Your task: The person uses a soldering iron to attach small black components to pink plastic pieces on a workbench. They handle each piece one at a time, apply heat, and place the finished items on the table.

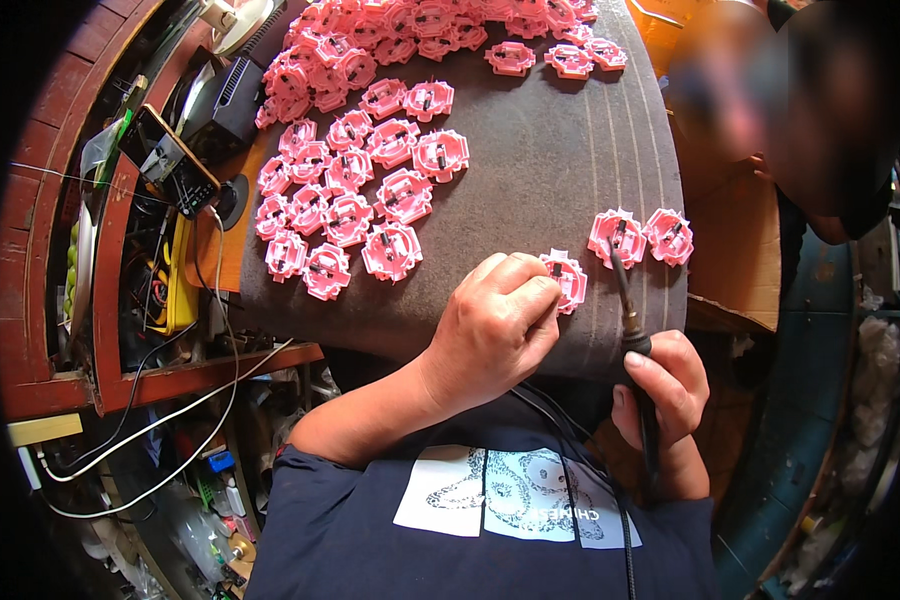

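Note:
In my right hand (667,385) is a soldering iron (638,345), gripped by its black handle. Its dark tip reaches up to a pink plastic housing (602,228) with a small black part inside; I cannot tell whether they touch. My left hand (500,315) is closed, fingers curled in, beside another pink housing (571,285) that its knuckles partly cover. What those fingers pinch, if anything, is hidden. A third pink housing (669,237) stands just right of the one under the iron.
Rows of pink housings (348,218) cover the dark mat (530,150) on the left, with a heap (370,35) behind. A phone (170,160) leans on a stand at left, near loose white cables (232,370). A cardboard box (735,240) and another person are at right.

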`<state>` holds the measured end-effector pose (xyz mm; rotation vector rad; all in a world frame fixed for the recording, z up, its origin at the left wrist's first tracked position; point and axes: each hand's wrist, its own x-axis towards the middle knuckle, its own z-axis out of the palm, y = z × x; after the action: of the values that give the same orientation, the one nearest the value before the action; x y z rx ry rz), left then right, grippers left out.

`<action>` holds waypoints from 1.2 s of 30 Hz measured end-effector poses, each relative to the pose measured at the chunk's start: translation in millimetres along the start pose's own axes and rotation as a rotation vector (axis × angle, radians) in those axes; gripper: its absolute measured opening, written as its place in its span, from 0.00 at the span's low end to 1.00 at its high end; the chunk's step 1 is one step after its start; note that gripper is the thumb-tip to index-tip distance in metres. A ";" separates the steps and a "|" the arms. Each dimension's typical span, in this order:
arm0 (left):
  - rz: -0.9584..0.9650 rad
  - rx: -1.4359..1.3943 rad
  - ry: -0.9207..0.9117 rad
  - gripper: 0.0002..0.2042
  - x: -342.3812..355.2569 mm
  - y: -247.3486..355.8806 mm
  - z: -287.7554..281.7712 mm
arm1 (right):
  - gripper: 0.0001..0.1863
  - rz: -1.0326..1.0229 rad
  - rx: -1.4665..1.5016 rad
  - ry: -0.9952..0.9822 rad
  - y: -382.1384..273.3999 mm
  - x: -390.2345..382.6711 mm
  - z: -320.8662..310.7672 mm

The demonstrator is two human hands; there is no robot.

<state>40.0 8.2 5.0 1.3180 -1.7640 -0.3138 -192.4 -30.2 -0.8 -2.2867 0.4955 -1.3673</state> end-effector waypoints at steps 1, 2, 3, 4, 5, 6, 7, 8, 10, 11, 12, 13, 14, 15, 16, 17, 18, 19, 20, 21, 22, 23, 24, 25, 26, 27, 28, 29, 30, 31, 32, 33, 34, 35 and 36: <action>-0.001 0.002 0.000 0.09 0.0 0.1 0.1 | 0.23 0.021 -0.012 -0.007 -1.3 1.2 1.4; 0.000 0.001 0.002 0.09 0.1 0.3 0.2 | 0.23 0.029 -0.018 -0.004 -1.0 1.4 3.0; 0.000 -0.001 0.003 0.09 0.2 0.5 0.4 | 0.24 0.038 -0.024 -0.001 0.7 0.9 5.2; 0.000 -0.002 0.004 0.09 0.2 0.5 0.6 | 0.25 0.047 -0.030 0.002 2.3 0.2 7.7; -0.001 -0.001 0.006 0.09 -0.1 0.4 0.5 | 0.25 0.064 -0.003 0.003 3.5 -0.3 10.8; -0.002 0.000 0.008 0.09 -0.3 0.1 0.3 | 0.25 0.070 -0.017 -0.032 4.3 0.7 10.1; -0.003 0.001 0.010 0.09 -0.7 -0.1 0.0 | 0.24 0.075 -0.030 -0.067 5.4 2.0 8.3; -0.003 0.001 0.005 0.09 -0.4 -0.2 0.2 | 0.24 0.082 -0.046 -0.100 6.0 3.8 6.3; -0.004 -0.001 -0.005 0.09 -0.2 -0.3 0.2 | 0.21 0.072 -0.055 -0.110 9.7 14.6 11.8; -0.008 -0.001 -0.011 0.09 0.1 0.0 -0.3 | 0.21 0.062 -0.055 -0.101 13.8 19.5 17.5; -0.012 -0.001 -0.017 0.09 0.5 0.7 -1.0 | 0.20 0.053 -0.056 -0.092 15.0 22.7 22.2; -0.016 -0.002 -0.023 0.10 0.7 1.2 -1.3 | 0.23 0.142 -0.038 -0.141 10.8 26.9 23.6; -0.013 -0.002 -0.022 0.10 0.8 1.1 -1.7 | 0.26 0.138 -0.040 -0.166 12.9 29.9 25.7; -0.010 -0.003 -0.021 0.10 0.5 0.7 -1.7 | 0.29 0.135 -0.041 -0.191 14.8 32.5 27.7; -0.007 -0.004 -0.021 0.10 0.2 0.4 -1.7 | 0.31 0.120 -0.050 -0.206 15.8 35.6 29.5; -0.008 -0.005 -0.024 0.10 0.0 0.1 -1.8 | 0.31 0.116 -0.045 -0.223 16.0 39.1 31.0; -0.008 -0.006 -0.026 0.10 -0.3 -0.1 -2.0 | 0.32 0.112 -0.040 -0.239 15.7 43.0 31.8; -0.009 -0.007 -0.029 0.11 -0.3 -0.5 -2.0 | 0.32 0.108 -0.036 -0.256 15.8 45.7 32.2; -0.003 -0.007 -0.025 0.11 -0.7 -1.1 -1.8 | 0.33 0.114 -0.029 -0.275 16.7 46.7 32.1; 0.004 -0.006 -0.021 0.11 -0.9 -1.8 -1.3 | 0.33 0.120 -0.023 -0.294 17.9 47.2 31.6; 0.010 -0.007 -0.017 0.11 -0.7 -2.1 -1.1 | 0.34 0.126 -0.017 -0.313 19.1 47.6 31.3; 0.014 -0.008 -0.014 0.11 -0.5 -1.9 -0.9 | 0.33 0.128 -0.018 -0.318 20.5 47.1 31.4; 0.018 -0.011 -0.011 0.11 -0.2 -1.5 -0.7 | 0.33 0.130 -0.020 -0.323 22.0 46.4 31.8; 0.022 -0.013 -0.009 0.11 0.4 -1.6 -0.6 | 0.33 0.133 -0.022 -0.328 23.0 46.6 31.9; 0.013 -0.012 -0.013 0.11 -0.4 -1.4 -0.5 | 0.33 0.133 -0.016 -0.324 22.6 47.0 32.1; 0.004 -0.012 -0.018 0.11 -1.1 -1.4 -0.4 | 0.33 0.133 -0.010 -0.320 22.3 47.9 32.4; -0.006 -0.011 -0.021 0.11 -1.7 -1.4 -0.3 | 0.33 0.132 -0.004 -0.317 21.9 48.5 32.8; 0.012 -0.006 -0.015 0.12 -2.1 -2.8 -0.6 | 0.33 0.135 -0.004 -0.317 21.6 48.5 33.6; 0.029 -0.001 -0.007 0.12 -2.5 -4.8 -0.1 | 0.33 0.138 -0.003 -0.317 22.0 47.8 33.6; 0.045 0.006 0.001 0.12 -3.3 -5.6 0.1 | 0.33 0.140 -0.002 -0.319 22.3 47.3 33.3; 0.007 -0.045 0.028 0.13 -5.4 -3.9 -1.8 | 0.30 0.159 0.002 -0.307 22.5 47.0 35.0; -0.031 -0.094 0.056 0.14 -9.0 -0.4 -3.3 | 0.29 0.165 0.001 -0.300 22.8 46.4 36.2; -0.068 -0.144 0.086 0.14 -13.0 1.4 -6.7 | 0.28 0.172 0.000 -0.293 22.8 46.0 37.5; -0.023 -0.098 0.099 0.17 -16.0 -0.8 -12.7 | 0.26 0.168 -0.022 -0.277 22.4 45.6 37.5; -0.050 -0.023 0.130 0.18 -22.6 -1.2 -22.6 | 0.27 0.165 -0.042 -0.263 23.1 44.6 37.3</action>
<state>59.1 33.9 6.0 1.3384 -1.6169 -0.2694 -141.1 -65.7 4.0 -2.3547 0.6134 -0.9698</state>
